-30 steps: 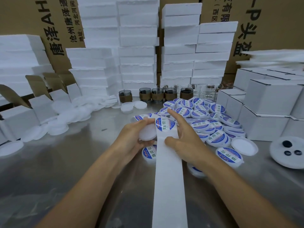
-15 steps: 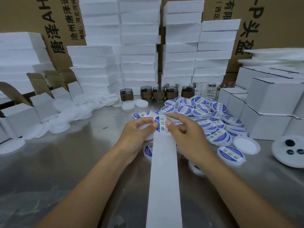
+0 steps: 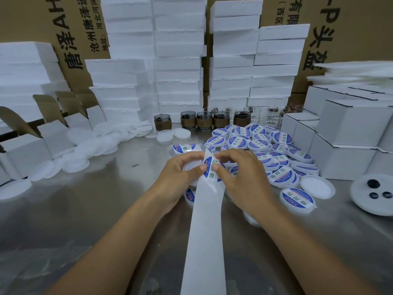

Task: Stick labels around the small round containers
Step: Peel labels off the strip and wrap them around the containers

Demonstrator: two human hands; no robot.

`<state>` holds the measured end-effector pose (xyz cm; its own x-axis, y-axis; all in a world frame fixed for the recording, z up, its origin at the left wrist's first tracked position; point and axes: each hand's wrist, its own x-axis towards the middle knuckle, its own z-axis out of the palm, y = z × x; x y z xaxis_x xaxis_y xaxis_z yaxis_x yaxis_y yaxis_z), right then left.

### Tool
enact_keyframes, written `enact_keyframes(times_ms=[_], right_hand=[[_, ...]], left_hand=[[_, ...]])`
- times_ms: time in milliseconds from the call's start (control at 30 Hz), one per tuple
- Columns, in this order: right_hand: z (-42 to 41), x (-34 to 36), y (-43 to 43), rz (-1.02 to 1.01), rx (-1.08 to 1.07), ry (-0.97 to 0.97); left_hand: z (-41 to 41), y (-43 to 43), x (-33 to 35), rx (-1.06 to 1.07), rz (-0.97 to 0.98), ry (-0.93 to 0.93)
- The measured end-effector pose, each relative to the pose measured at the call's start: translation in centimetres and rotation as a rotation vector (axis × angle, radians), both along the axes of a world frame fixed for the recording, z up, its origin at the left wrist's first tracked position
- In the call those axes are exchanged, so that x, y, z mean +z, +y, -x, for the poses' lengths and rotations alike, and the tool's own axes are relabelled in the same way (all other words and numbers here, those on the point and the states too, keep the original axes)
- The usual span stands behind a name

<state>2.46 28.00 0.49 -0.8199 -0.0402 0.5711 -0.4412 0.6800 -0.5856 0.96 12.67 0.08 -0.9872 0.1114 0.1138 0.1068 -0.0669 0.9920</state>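
While I am peeling the round blue and white sticker label [image 3: 212,165] off the long white paper strip [image 3: 205,231], I am trying to go slow so it is not folding or sticking to itself. I am thinking it should go on flat and in the middle. My right hand [image 3: 244,179] is pinching the label's edge with thumb and fingers [image 3: 230,154]. My left hand [image 3: 178,179] is curling round the small round white plastic container [image 3: 190,167], holding it just beside the label, over the shiny metal table [image 3: 85,209].
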Motion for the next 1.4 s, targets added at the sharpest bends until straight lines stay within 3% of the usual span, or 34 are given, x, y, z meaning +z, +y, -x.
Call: enact_keyframes(times_ms=[367,633,967,1400], right_hand=[[0.1,0.0,-0.2,0.157,0.053,-0.122],[0.0,0.1,-0.2,0.115,-0.008,-0.067],[-0.5,0.4,-0.2,0.015,0.091,0.001],[-1.0,2.6,-0.1,0.763,0.166,-0.238]], left_hand=[[0.0,0.1,-0.1,-0.011,0.133,0.039],[0.0,0.2,0.0,0.024,0.146,0.035],[0.0,0.5,0.3,0.122,0.067,-0.056],[0.3,0.4,-0.1,0.300,0.039,-0.014]])
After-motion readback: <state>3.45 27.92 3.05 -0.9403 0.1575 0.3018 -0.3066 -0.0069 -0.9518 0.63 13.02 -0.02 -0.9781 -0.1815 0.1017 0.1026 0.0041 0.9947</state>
